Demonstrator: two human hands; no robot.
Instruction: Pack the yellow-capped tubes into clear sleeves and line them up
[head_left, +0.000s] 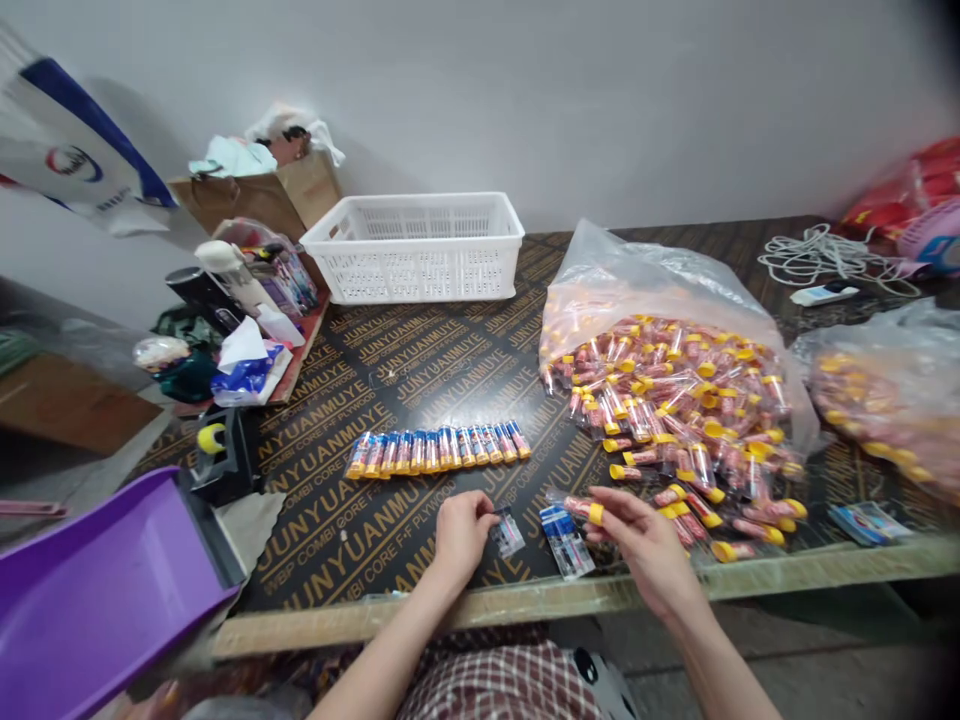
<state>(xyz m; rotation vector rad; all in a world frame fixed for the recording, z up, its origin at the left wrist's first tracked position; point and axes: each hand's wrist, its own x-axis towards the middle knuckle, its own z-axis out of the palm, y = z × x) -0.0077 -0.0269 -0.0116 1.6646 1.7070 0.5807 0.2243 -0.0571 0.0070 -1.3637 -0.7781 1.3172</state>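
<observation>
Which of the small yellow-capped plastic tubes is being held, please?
The pink, yellow-capped tube in the right hand; the others lie in the blue-banded row or in and around the clear plastic bags.

Your plywood tabletop point(330, 540) is dark and smooth, its printed coating glossy where it catches the light. The tubes point(701, 465) look like shiny clear plastic with smooth plastic caps point(723, 551); you have them in a thin, crinkled, translucent plastic sack point(607, 270). You also see a rigid plastic basket point(420, 275), a matt paper bag point(309, 195), a smooth plastic dustpan point(97, 590) and checked cloth point(495, 685).
</observation>
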